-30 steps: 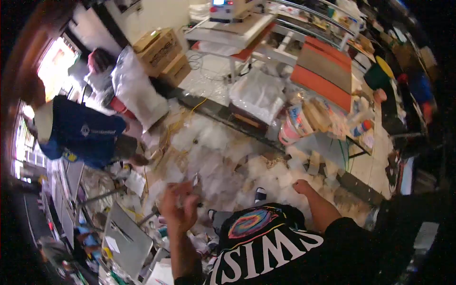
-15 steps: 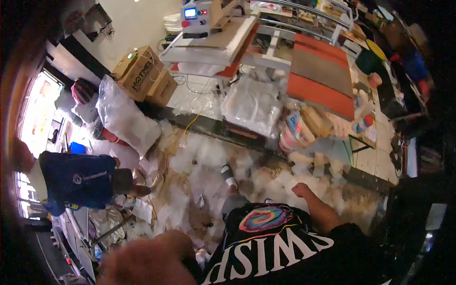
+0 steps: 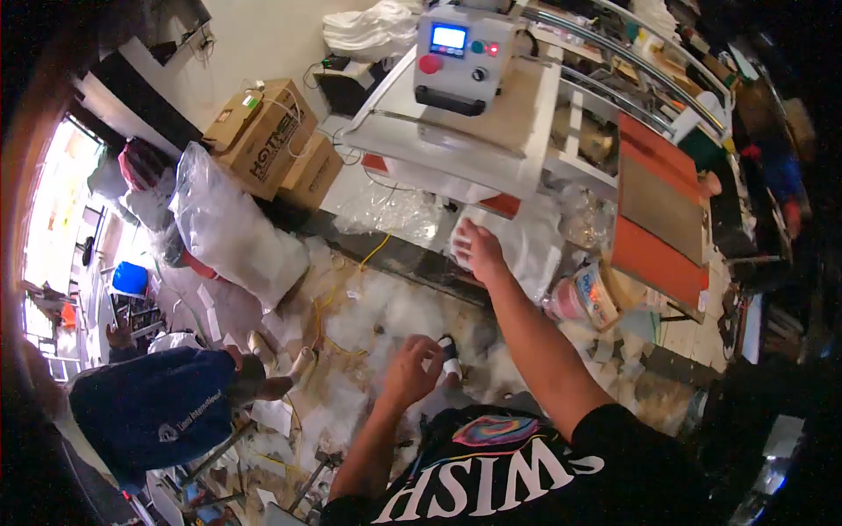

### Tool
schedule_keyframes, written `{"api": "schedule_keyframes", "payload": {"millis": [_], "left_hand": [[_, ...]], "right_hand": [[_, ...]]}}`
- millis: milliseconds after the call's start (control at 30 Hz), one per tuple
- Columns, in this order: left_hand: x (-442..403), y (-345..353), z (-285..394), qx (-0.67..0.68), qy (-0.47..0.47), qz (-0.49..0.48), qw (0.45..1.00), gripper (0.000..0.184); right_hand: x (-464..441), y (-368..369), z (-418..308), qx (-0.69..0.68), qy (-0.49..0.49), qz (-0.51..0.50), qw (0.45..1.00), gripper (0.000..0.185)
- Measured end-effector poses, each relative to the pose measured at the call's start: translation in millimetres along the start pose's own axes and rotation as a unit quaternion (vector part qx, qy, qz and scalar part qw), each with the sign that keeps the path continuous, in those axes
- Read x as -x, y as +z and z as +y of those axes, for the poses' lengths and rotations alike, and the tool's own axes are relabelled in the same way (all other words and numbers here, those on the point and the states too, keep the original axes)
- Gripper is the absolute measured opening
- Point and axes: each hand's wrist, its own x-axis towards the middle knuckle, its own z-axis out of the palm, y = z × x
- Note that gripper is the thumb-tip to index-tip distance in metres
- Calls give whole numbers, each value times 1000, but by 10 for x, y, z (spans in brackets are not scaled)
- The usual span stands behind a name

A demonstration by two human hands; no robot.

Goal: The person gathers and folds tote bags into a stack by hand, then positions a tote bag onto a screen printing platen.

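Note:
My right hand reaches forward with its fingers apart and nothing visible in it. It is over the edge of a pile of white pieces in clear plastic, just below the heat press; I cannot tell if it touches the pile. The press carries a control box with a lit screen, a red button and a black handle. Nearer my body, my left hand hovers above the littered floor, fingers loosely bent and apart, holding nothing visible. An orange platen with a grey pad lies right of the press.
A co-worker in a dark blue shirt bends at the left. Cartons and a large white plastic sack stand by the wall. A yellow cord crosses the scrap-covered floor. A printed bucket stands below the platen.
My right hand has reached forward to near the press, and my left hand has come forward from the lower left. The press looks closer. The co-worker appears lower in view.

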Motion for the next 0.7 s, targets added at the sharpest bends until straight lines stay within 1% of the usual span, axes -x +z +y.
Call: {"api": "schedule_keyframes", "payload": {"millis": [33,67,133,167,233,267,300,333,400,433,467,533,567,600,633,667,700], "left_hand": [[-30,-52,-73,-8,-16,-48,999,12],[-46,-119,-132,-7,-19,-47,999,12],[-83,-290,-218,-27,-34,-43,998,14],[-102,-383,-241,-28,-33,-41,998,14],[-124,-556,-276,-35,-66,-30,997,15],[-115,-610,-330,-36,-65,-27,997,15],[-105,-650,-394,-36,-82,-23,996,15],[-97,-677,-452,-36,-99,-19,994,16],[-102,-708,-543,-44,-98,-22,994,18],[-115,-721,-559,-52,-98,-24,993,21],[-143,-741,-524,-51,-98,-24,994,21],[-235,-764,-415,15,-238,-41,970,29],[-273,-698,-490,19,-235,-42,971,29],[-319,-568,-650,257,-278,15,925,33],[-370,-441,-783,478,-307,70,820,38],[-476,-360,-836,482,-308,67,817,38],[-617,-306,-861,574,-323,16,752,40]], "right_hand": [[-216,130,-21,-55,7,26,998,41],[-393,218,-55,-53,11,25,998,41],[-711,327,-60,-126,20,82,988,39],[-785,432,-75,-162,17,132,978,36],[-940,463,-54,-182,7,118,976,34],[-1008,460,-17,-201,1,108,974,33],[-991,495,-41,-209,18,144,967,31],[-947,517,-40,-209,17,143,967,31],[-842,469,-37,-217,-23,153,964,27],[-830,382,-7,-224,-9,151,963,25],[-943,-1,246,-18,-146,79,986,22],[-415,-279,340,5,-130,-25,991,22],[53,-429,377,-179,20,-51,982,24],[349,-711,591,-126,28,-31,991,26],[640,-1000,811,-73,38,-12,997,28],[1177,-922,490,-191,144,-18,971,31],[1366,-975,420,-190,146,-11,971,31]]}}
